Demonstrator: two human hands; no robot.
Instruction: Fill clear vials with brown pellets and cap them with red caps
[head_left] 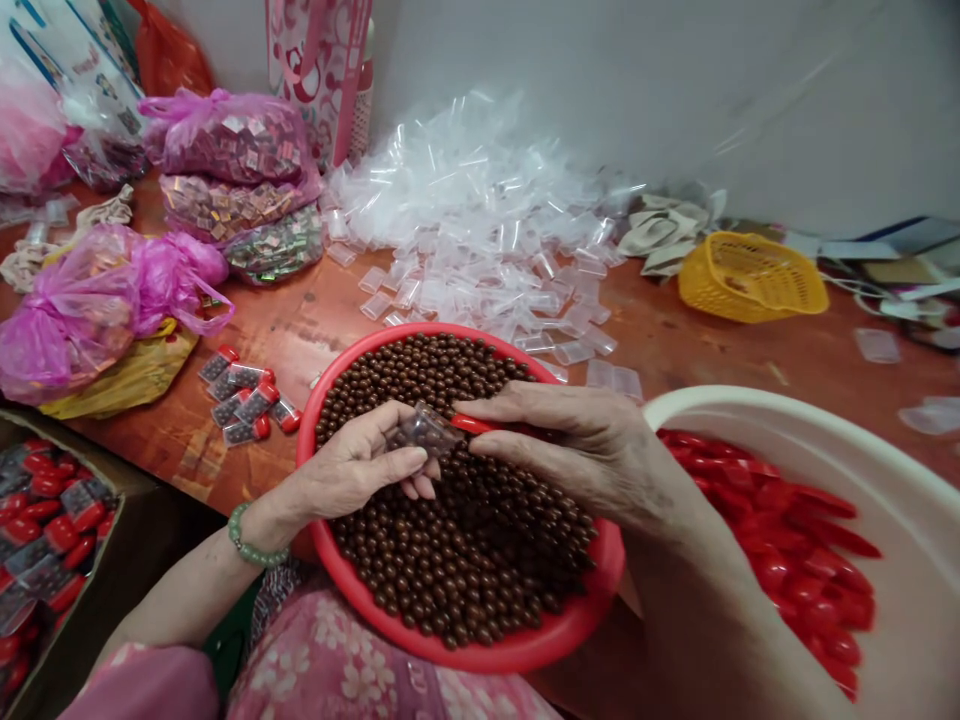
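Since clear plastic slips, the light packet of brown beads point(424, 432) is pinched by the left hand point(352, 465) above a round red basin point(480, 652); the right hand point(577, 440) grips a stiff red cap point(471, 424) beside it.

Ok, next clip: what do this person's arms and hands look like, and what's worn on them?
The left hand and right hand are ungloved. A green beaded bracelet circles the left wrist. A pink sleeve covers the left arm above the forearm; the right forearm is bare.
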